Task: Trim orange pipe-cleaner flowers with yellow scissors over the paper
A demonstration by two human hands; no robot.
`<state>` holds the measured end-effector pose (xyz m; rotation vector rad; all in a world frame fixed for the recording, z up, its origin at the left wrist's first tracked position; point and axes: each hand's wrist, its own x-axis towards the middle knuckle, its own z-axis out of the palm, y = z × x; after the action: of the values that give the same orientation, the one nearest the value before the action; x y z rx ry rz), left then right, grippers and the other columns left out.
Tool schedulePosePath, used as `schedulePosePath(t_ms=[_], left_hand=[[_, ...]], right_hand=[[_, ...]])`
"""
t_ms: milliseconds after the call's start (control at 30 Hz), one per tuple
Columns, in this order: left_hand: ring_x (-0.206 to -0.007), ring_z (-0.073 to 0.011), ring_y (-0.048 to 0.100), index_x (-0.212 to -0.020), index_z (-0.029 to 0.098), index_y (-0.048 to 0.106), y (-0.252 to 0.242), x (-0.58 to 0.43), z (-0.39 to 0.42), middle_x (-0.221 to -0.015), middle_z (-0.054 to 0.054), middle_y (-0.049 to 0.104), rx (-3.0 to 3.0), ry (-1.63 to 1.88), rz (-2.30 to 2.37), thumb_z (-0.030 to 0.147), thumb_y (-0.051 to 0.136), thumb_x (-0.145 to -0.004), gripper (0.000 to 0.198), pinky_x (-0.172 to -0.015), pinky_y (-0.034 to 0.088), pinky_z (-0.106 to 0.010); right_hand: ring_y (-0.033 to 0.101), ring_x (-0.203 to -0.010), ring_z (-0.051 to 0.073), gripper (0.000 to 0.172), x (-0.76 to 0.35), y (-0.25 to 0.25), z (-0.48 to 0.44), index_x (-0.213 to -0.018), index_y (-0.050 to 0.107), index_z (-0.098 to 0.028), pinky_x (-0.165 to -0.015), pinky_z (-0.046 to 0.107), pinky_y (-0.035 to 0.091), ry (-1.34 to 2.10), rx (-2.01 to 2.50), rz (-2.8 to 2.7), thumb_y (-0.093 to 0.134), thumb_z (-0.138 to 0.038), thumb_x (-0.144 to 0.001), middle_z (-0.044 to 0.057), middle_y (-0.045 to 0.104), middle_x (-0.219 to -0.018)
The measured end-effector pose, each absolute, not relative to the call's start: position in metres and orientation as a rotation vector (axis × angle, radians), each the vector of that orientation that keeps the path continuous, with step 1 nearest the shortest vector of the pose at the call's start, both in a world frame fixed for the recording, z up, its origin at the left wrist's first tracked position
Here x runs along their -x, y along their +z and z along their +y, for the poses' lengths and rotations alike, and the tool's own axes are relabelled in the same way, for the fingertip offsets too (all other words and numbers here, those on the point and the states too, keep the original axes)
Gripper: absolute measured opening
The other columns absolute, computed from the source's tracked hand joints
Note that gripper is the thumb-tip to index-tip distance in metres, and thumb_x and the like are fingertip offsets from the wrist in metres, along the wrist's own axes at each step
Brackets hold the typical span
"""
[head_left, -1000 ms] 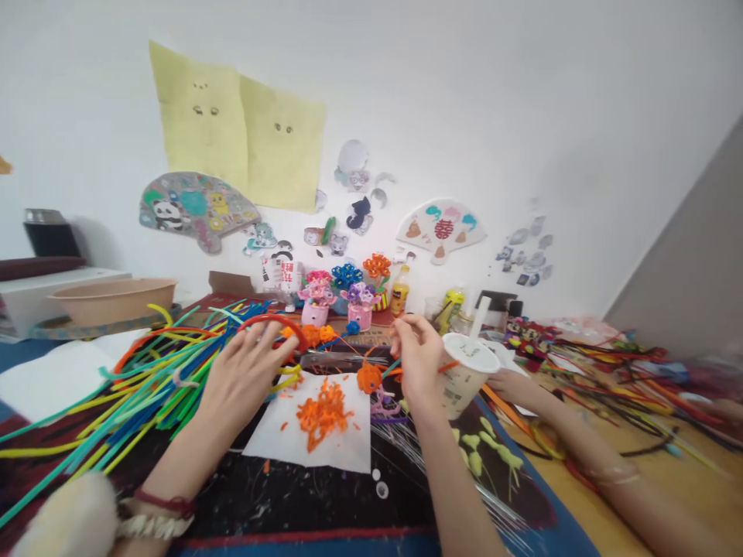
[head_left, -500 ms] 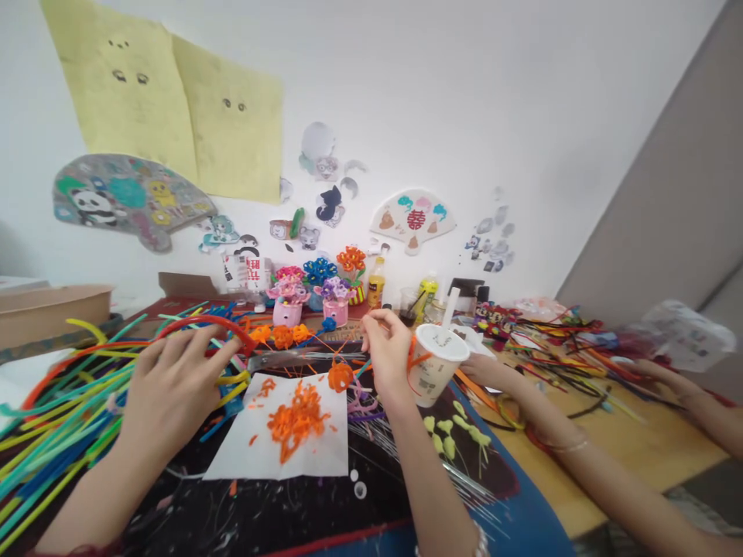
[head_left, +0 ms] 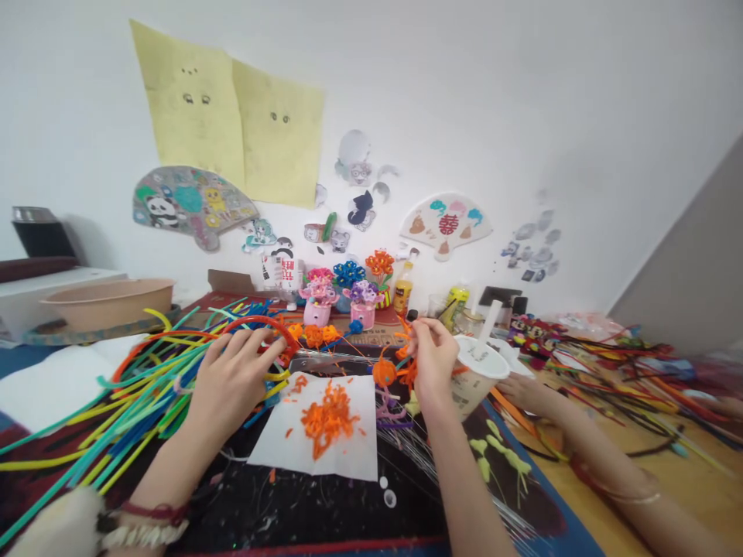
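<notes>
My left hand [head_left: 235, 375] rests palm down on a heap of pipe cleaners [head_left: 133, 402] in green, yellow, blue and red. Its fingers are loosely spread, touching a red pipe cleaner loop [head_left: 272, 323]. My right hand [head_left: 435, 360] is closed in a pinch, left of a lidded drink cup [head_left: 473, 379]. A small dark thing [head_left: 412, 315] shows at its fingertips; I cannot make out whether it is held. Orange fuzzy pieces [head_left: 407, 373] lie beside that hand, near a round orange ball [head_left: 384, 372]. Between the hands, orange clippings [head_left: 328, 418] cover part of a white paper [head_left: 272, 449].
Scissors [head_left: 313, 362] lie behind the paper. Potted pipe-cleaner flowers [head_left: 319, 298] and a yellow drink bottle [head_left: 402, 290] stand by the wall. Thin wires and yellow-green pieces [head_left: 493, 445] are at right. Another person's arm [head_left: 580, 429] reaches in beside the cup.
The view has swung left, so everything sits farther right. My right hand has drawn closer to the cup, and a dark thing now shows at its fingertips. My left hand remains on the heap.
</notes>
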<state>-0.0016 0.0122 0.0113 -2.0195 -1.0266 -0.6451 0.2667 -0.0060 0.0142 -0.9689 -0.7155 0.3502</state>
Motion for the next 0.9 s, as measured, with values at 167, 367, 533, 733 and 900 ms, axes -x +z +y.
schedulePosePath(t_ms=[167,367,533,733,900], left_hand=[[-0.089,-0.0226,0.06,-0.09,0.02,0.065,0.015,0.008,0.016,-0.097,-0.005,0.07,2.088,-0.724,-0.958,0.002,0.04,-0.075,0.035,-0.08,0.04,-0.038],[-0.076,-0.0192,0.065,-0.09,0.019,0.067,0.015,0.011,0.021,-0.087,-0.006,0.073,2.168,-0.733,-0.891,0.003,0.033,-0.08,0.038,-0.077,0.041,-0.036],[-0.087,-0.0224,0.063,-0.098,0.018,0.064,0.014,0.012,0.026,-0.104,-0.01,0.068,2.191,-0.617,-0.958,0.001,0.037,-0.072,0.041,-0.08,0.041,-0.037],[-0.105,-0.0309,0.052,-0.11,0.016,0.055,0.014,0.005,0.027,-0.116,-0.013,0.059,2.151,-0.501,-1.061,0.011,0.044,-0.074,0.038,-0.087,0.04,-0.041],[-0.11,-0.0388,0.045,-0.117,0.012,0.047,0.016,0.002,0.023,-0.118,-0.02,0.053,2.079,-0.483,-1.182,0.034,0.051,-0.078,0.044,-0.087,0.039,-0.049]], right_hand=[[0.039,-0.039,0.009,0.008,-0.267,0.013,-0.006,-0.064,0.058,-0.017,-0.039,0.022,0.029,0.39,0.968,-0.726,0.062,-0.023,-0.066,-0.007,0.05,-0.047],[0.04,-0.038,0.008,0.008,-0.267,0.017,-0.007,-0.061,0.058,-0.017,-0.039,0.021,0.03,0.424,0.967,-0.741,0.061,-0.022,-0.065,-0.007,0.048,-0.045],[0.04,-0.035,0.008,0.009,-0.271,0.021,-0.006,-0.061,0.057,-0.017,-0.038,0.02,0.029,0.436,0.962,-0.722,0.06,-0.024,-0.065,-0.007,0.05,-0.044],[0.04,-0.034,0.008,0.007,-0.266,0.021,-0.003,-0.059,0.057,-0.017,-0.035,0.02,0.029,0.479,1.0,-0.768,0.059,-0.023,-0.063,-0.006,0.052,-0.045],[0.041,-0.035,0.008,0.007,-0.265,0.022,-0.001,-0.06,0.058,-0.018,-0.035,0.02,0.03,0.478,1.025,-0.794,0.058,-0.022,-0.064,-0.007,0.052,-0.045]])
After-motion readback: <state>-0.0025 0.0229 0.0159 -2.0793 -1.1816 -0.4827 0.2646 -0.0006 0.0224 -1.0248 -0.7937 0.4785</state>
